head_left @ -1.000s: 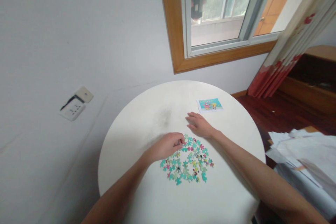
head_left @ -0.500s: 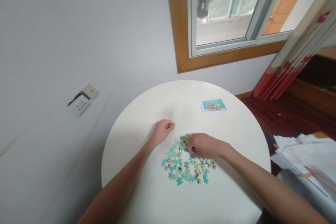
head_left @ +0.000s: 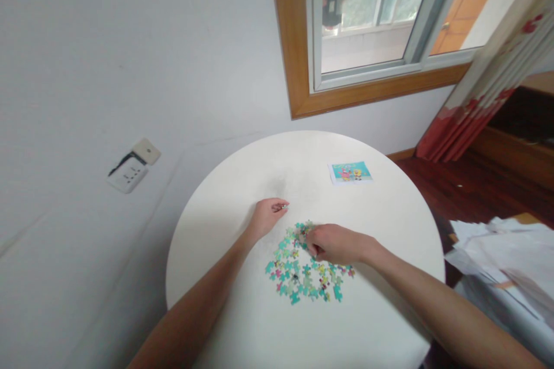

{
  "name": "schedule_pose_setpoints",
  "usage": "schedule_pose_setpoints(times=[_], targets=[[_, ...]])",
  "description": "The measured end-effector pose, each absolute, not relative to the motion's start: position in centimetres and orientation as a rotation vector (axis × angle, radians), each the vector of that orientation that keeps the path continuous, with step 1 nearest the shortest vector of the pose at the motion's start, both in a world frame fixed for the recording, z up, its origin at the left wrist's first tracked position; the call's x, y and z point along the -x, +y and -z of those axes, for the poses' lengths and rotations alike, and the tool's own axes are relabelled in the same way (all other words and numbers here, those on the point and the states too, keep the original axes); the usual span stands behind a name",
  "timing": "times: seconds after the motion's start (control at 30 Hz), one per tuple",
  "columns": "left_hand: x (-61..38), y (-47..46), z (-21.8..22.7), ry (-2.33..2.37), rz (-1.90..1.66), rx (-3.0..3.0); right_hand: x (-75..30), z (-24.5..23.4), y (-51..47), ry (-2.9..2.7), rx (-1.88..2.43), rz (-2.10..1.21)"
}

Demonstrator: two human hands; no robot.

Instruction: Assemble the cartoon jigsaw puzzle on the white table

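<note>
Many small jigsaw puzzle pieces (head_left: 296, 270), mostly teal with bits of yellow and pink, lie loose in a spread heap on the round white table (head_left: 216, 213). Beyond the heap's upper left side, my left hand (head_left: 266, 216) is closed, and a small puzzle piece (head_left: 283, 206) shows at its fingertips. My right hand (head_left: 331, 242) reaches over the heap's upper right part with fingers curled and pressed together. Its fingertips are down among the pieces; what they hold, if anything, is hidden.
A picture card (head_left: 350, 173) with cartoon figures lies at the table's far right. Behind stand a white wall with a socket (head_left: 127, 173) and a wood-framed window (head_left: 363, 92). White papers (head_left: 502, 248) are piled to the right, below a red and white curtain (head_left: 454, 132).
My right hand has shifted slightly down and left over the heap. The left hand stays in place, its fingers turned a little so the small piece shows more.
</note>
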State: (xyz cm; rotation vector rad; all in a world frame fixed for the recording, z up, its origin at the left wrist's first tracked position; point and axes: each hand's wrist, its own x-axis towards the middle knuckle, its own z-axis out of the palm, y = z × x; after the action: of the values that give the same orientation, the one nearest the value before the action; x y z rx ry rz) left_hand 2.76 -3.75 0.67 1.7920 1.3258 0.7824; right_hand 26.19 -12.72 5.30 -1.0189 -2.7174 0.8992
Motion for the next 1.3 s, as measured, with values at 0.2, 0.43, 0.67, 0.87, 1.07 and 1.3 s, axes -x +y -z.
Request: schedule_pose_setpoints(times=[0.2,0.43,0.67,0.87,1.07,1.3], targets=[[-4.0,-4.9,-1.2,1.281,-0.835,-1.68,-26.9,-4.1,-10.2,-1.957,1.089,-1.107],[-6.2,-8.0,-2.7,1.075,-0.777,-1.529,-25.7,-1.7,-8.6,-1.398,1.045,-1.235],[-6.7,-8.5,-3.2,1.033,-0.793,-1.44,-25.2,-1.5,-8.9,-1.38,1.049,-1.243],[-6.7,-8.5,-3.2,1.029,-0.801,-1.417,-25.3,-1.3,-8.8,-1.414,1.065,-1.21],[-6.7,-8.5,-3.1,1.038,-0.816,-1.405,-25.2,-0.9,-8.8,-1.423,1.09,-1.194],[-6.6,-8.4,-3.0,1.056,-0.866,-1.408,-24.9,-1.3,-8.9,-1.418,1.085,-1.216]])
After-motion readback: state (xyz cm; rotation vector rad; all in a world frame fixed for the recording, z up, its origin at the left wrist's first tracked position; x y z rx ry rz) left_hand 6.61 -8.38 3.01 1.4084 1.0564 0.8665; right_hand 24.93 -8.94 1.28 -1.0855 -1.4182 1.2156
